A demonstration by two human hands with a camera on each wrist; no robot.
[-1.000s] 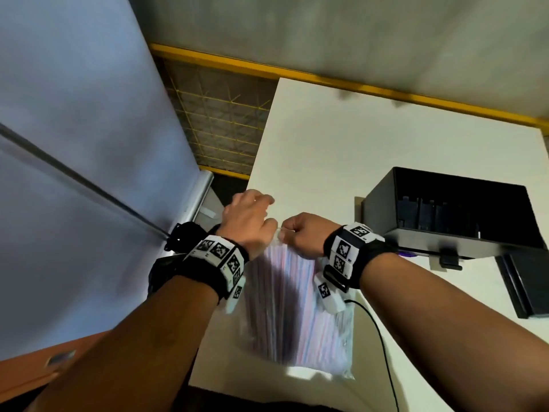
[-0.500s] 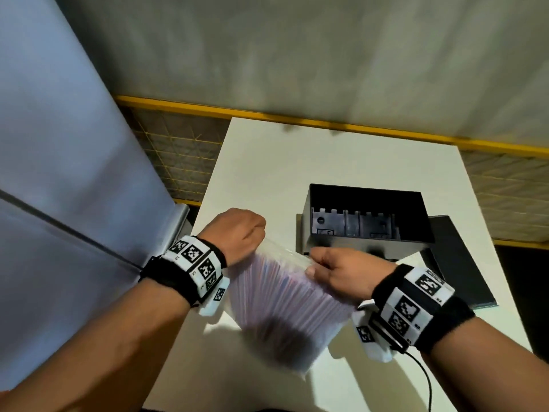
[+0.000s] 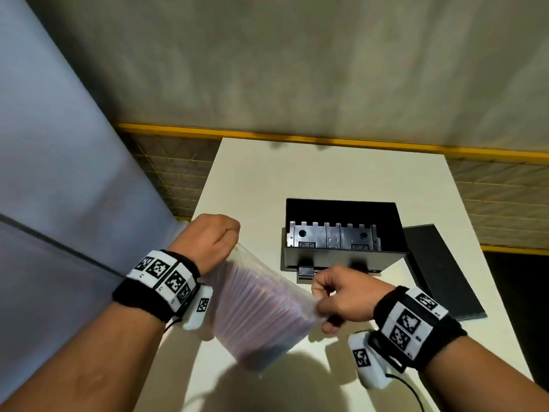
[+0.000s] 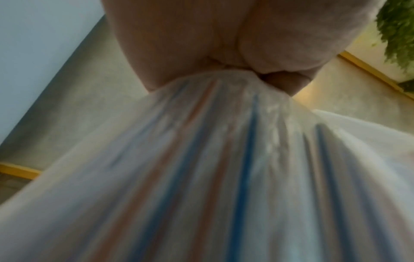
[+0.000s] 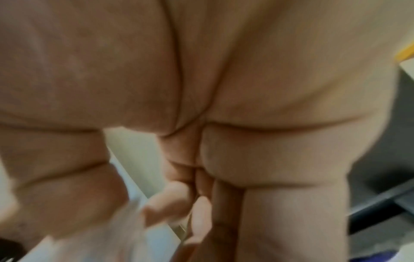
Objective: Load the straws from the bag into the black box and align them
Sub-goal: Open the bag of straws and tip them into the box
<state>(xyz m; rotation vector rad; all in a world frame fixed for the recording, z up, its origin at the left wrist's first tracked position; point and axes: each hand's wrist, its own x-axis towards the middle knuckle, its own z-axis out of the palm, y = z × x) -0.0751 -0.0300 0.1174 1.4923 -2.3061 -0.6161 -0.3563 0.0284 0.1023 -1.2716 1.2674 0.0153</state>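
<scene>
A clear plastic bag full of striped straws hangs between my two hands above the near part of the white table. My left hand grips the bag's top left corner in a fist. My right hand pinches the opposite edge of the bag's mouth. In the left wrist view the bag fans out below my left hand, with blue and orange straws showing through. The open black box stands just beyond my right hand, with a notched metal insert inside.
A flat black lid lies on the table to the right of the box. A grey-blue panel rises along the left. A yellow rail and mesh fence run behind the table. A cable trails from my right wrist.
Both hands have carried the bag rightwards and pulled its mouth wider apart. My view has swung so the box now sits in the centre, straight ahead.
</scene>
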